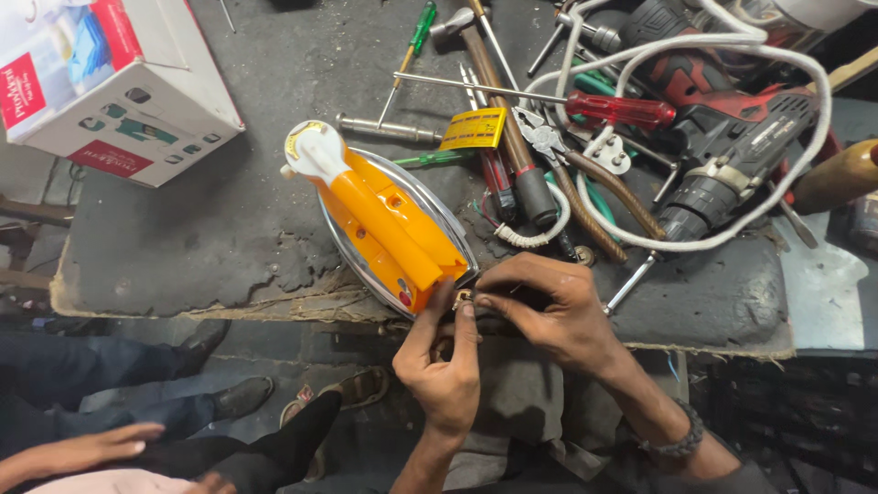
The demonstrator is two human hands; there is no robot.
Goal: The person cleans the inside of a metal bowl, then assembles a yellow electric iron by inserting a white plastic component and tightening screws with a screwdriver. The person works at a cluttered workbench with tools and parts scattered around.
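A person's left hand and right hand meet at the rear end of an orange plastic clothes iron with a white dial and chrome soleplate, which lies at the front edge of a worn dark-grey padded bench. Both sets of fingertips are pinched together on a small metal part at the iron's heel; what kind of part it is cannot be made out.

The risk, as it looks from here, lies in position. The iron's heel sits right at the frayed front edge, and the tiny part is held over the drop to the floor; a slip of the fingers would likely send it down among the shoes of people seated close by. A hard tug could also drag the iron off the edge.

Room is tight on the right. A red-handled screwdriver, a red-and-black cordless drill, a looping white cord and pliers crowd just behind the right hand, so an elbow or wrist swing could snag the cord. To the left of the iron the bench lies open as far as a white cardboard box.
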